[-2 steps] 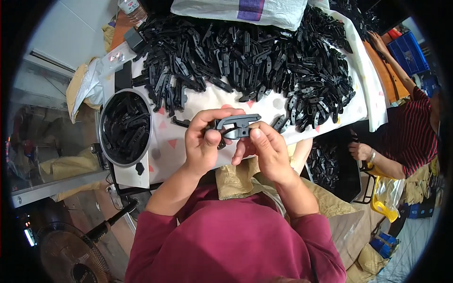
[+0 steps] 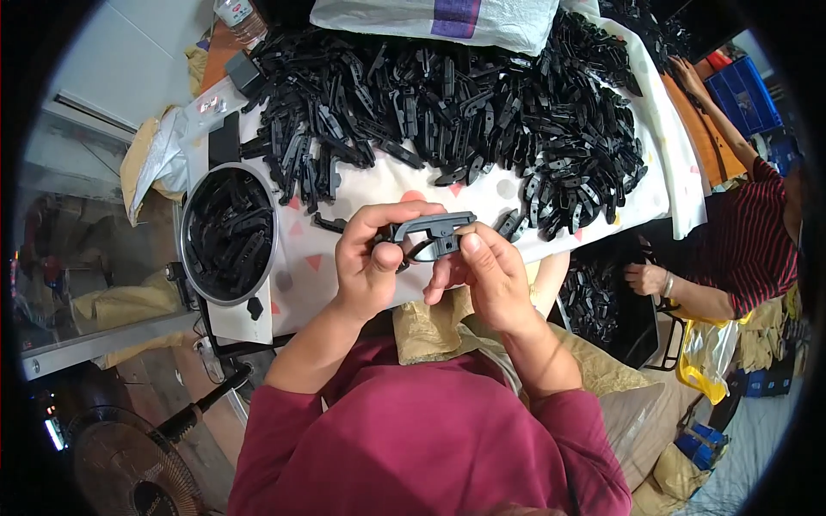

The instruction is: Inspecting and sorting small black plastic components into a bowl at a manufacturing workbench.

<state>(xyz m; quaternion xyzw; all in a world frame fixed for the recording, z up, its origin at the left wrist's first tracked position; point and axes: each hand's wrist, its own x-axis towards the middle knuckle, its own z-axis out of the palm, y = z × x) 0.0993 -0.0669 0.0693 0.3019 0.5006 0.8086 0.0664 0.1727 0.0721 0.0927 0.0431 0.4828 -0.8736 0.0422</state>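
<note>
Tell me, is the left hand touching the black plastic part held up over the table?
Touching. The head view shows the left hand with fingers wrapped around the black plastic part; the right hand pinches its other end.

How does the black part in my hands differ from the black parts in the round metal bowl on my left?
The black part is a single piece, held above the table edge between the left hand and right hand; the parts in the bowl are many, heaped loosely and untouched. The held part lies roughly level; those in the metal bowl point every way. Both look like the same dark plastic.
</note>
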